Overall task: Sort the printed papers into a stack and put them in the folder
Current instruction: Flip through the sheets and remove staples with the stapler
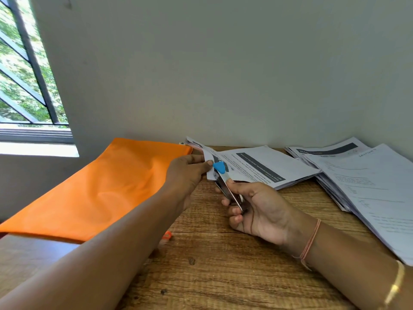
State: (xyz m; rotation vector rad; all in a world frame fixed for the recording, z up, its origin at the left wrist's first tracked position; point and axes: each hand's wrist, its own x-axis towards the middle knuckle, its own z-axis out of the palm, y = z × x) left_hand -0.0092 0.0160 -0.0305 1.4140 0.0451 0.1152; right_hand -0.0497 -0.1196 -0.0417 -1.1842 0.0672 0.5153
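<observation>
An orange folder [107, 184] lies flat on the left of the wooden table [223, 265]. A set of printed papers [263, 166] lies in the middle, near the wall. My left hand [187, 175] pinches the left corner of that set. My right hand [252, 209] grips a metal stapler with a blue tip [225, 182], whose jaws sit over the same corner. A larger pile of printed papers [366, 193] lies at the right.
A grey wall runs along the back of the table. A barred window [29, 74] is at the left. A small orange object [166, 235] lies on the table by my left forearm. More sheets [324, 149] poke out behind the right pile.
</observation>
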